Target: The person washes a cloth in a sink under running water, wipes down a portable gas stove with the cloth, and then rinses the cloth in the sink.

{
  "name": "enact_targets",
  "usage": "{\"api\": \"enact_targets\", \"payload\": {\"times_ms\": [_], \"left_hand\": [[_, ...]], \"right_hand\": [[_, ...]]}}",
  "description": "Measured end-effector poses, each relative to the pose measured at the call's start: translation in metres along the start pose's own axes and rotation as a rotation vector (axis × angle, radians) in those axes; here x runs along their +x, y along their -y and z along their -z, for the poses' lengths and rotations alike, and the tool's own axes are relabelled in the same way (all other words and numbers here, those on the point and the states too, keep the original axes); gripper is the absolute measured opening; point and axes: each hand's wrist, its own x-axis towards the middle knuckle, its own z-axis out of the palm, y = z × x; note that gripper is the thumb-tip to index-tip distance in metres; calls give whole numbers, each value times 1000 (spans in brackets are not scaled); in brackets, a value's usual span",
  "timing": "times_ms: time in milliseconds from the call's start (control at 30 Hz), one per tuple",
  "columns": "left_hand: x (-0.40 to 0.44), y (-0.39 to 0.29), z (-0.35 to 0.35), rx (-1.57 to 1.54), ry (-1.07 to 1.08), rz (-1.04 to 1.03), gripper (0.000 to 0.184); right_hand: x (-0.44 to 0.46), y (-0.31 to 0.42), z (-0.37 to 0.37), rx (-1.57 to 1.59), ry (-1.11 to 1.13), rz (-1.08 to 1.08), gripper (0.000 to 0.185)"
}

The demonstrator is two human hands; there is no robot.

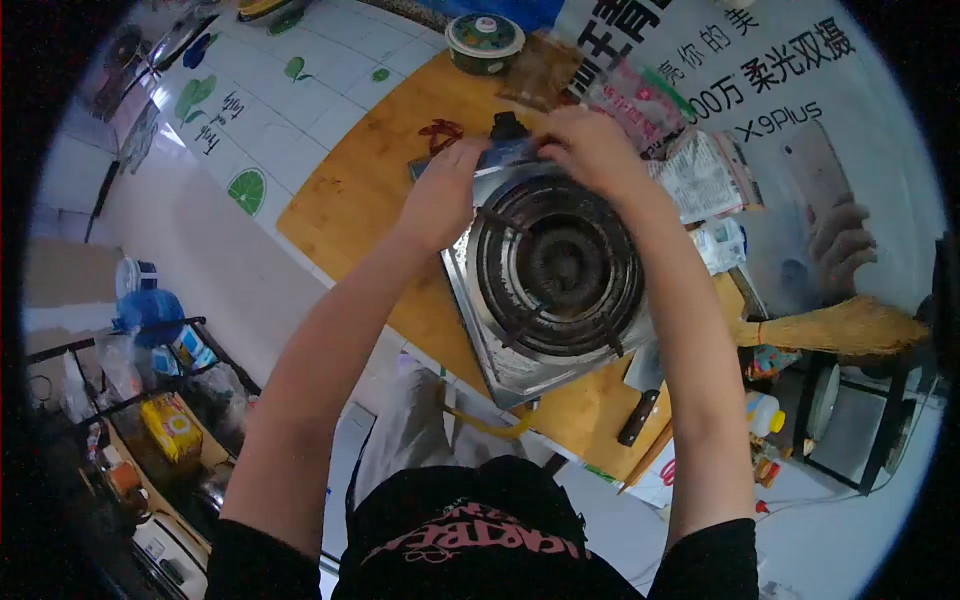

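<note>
A single-burner gas stove (515, 375) with a steel top and a round black burner sits on the wooden board (350, 215). At the stove's far left edge is my left hand (445, 190), its fingers blurred and partly hidden. My right hand (590, 145) reaches over the far right edge, fingers bent and smeared by motion. Between the two hands, a small black part (508, 127) shows behind the stove. What either hand holds, if anything, cannot be made out. Dried red chillies (440, 133) lie just beyond my left hand.
A lidded pot (484, 44) and a plastic bag (540, 70) are at the back. Right of the stove lie a pink packet (635, 105), newspaper (705, 175), a cleaver (640, 400) and a straw brush (840, 328). A shelf (130, 395) holds packets at lower left.
</note>
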Motion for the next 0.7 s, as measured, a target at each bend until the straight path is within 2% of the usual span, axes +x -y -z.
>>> {"api": "enact_targets", "payload": {"times_ms": [67, 100, 200, 267, 300, 400, 500, 533, 633, 700], "left_hand": [[7, -2, -7, -66, -69, 29, 51], [-8, 4, 6, -38, -36, 35, 51], [-6, 4, -3, -41, -146, -1, 49], [-5, 4, -1, -74, -97, 26, 49], [-7, 5, -1, -77, -98, 32, 49], [-3, 8, -1, -74, -95, 1, 49], [-5, 8, -2, -83, -95, 37, 49], [-5, 8, -2, -66, -114, 23, 48], [-4, 12, -7, -60, -156, 6, 48], [-3, 9, -8, -70, -176, -3, 48]], "right_hand": [[11, 4, -14, -184, 185, 180, 21], [12, 23, -28, -142, 173, 174, 21], [16, 20, -26, -330, 244, 182, 18], [18, 7, -19, -214, 246, -113, 15], [18, 12, -21, -215, 251, -110, 15], [26, 28, -48, -226, 226, 185, 14], [21, 14, -41, -174, 118, 94, 12], [23, 10, -32, -189, 267, -81, 11], [28, 17, -31, -313, 311, -88, 11], [28, 23, -57, -106, 207, 36, 13]]}}
